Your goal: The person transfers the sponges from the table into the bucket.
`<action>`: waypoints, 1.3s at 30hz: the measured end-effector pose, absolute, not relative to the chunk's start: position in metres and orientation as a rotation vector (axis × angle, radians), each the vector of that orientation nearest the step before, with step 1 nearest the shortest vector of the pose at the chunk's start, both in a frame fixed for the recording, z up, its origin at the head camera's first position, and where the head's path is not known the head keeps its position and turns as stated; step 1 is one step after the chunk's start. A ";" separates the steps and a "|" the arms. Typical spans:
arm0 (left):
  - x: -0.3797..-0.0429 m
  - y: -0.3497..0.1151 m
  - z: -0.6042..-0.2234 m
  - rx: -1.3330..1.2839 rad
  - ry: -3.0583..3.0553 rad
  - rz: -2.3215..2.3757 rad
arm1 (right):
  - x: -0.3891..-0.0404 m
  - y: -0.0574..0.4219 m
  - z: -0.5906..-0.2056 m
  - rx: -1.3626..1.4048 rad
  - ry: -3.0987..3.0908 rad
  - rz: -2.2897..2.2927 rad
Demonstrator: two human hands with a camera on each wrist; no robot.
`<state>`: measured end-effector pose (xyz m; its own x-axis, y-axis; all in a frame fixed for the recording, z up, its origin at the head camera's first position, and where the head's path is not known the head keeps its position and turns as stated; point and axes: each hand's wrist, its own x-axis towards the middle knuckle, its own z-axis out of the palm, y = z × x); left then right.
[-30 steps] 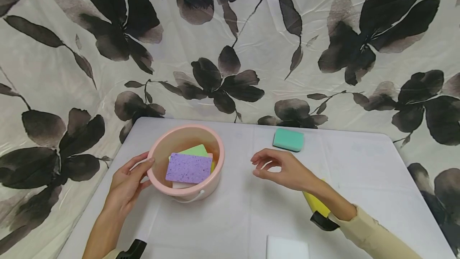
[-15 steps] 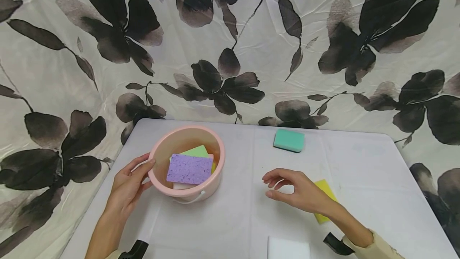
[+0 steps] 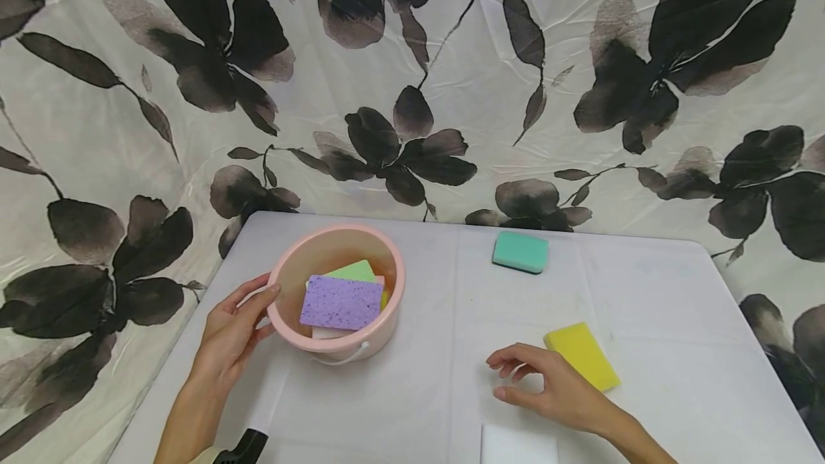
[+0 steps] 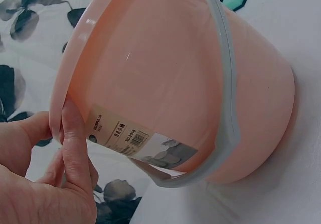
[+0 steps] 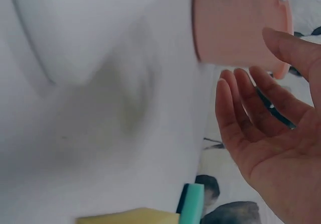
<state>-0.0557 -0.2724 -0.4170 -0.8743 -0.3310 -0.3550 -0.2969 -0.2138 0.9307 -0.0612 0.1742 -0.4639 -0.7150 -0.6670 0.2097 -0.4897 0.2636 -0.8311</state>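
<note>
A pink bucket (image 3: 387, 324) with a pale grey handle (image 4: 226, 73) stands at the left of the table. My left hand (image 3: 225, 335) pinches its rim, thumb on one side and fingers on the other, as the left wrist view shows. Inside the bucket a speckled purple sponge (image 3: 341, 302) lies on top of a green sponge (image 3: 354, 270) and other partly hidden pieces. My right hand (image 3: 554, 389) hovers above the table with relaxed, slightly bent fingers and holds nothing. Just beyond it lies a yellow sponge (image 3: 583, 355); a white block (image 3: 518, 444) sits below it at the front edge of view.
A teal sponge (image 3: 520, 252) with a dark underside lies near the back of the white table (image 3: 425, 392). Behind the table hangs a white cloth (image 3: 503, 113) printed with dark flowers.
My right hand has moved back toward the front of the table, uncovering the yellow sponge. My left hand and the bucket have stayed in place.
</note>
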 end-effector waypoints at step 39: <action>-0.055 -0.272 -0.419 0.796 -1.951 -2.274 | -0.035 0.192 -0.504 -1.025 2.112 -1.175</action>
